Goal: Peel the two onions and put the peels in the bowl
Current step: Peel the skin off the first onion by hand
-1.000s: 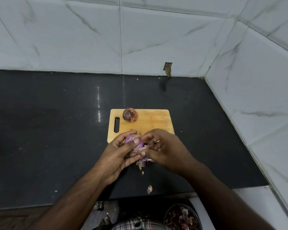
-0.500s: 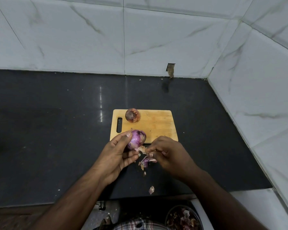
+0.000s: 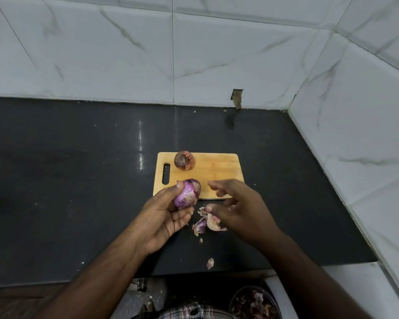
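My left hand (image 3: pixel 164 215) grips a partly peeled purple onion (image 3: pixel 188 192) over the near edge of the wooden cutting board (image 3: pixel 217 171). A second onion (image 3: pixel 184 160) with its brown skin on sits at the board's far left corner. My right hand (image 3: pixel 235 208) hovers just right of the held onion with loose, spread fingers and holds nothing. Below it a small heap of purple and pale peels (image 3: pixel 207 224) lies on the black counter. A bowl (image 3: pixel 253 303) holding peels shows at the bottom edge, below the counter.
One loose peel scrap (image 3: pixel 210 263) lies near the counter's front edge. The black counter (image 3: pixel 78 180) stretches wide to the left. White marble-tiled walls close the back and right side, meeting at a corner (image 3: pixel 288 109).
My right hand has let go of the peel and opened, lifting away from the onion. The torn peels now lie on the counter. My left hand has turned the onion up.
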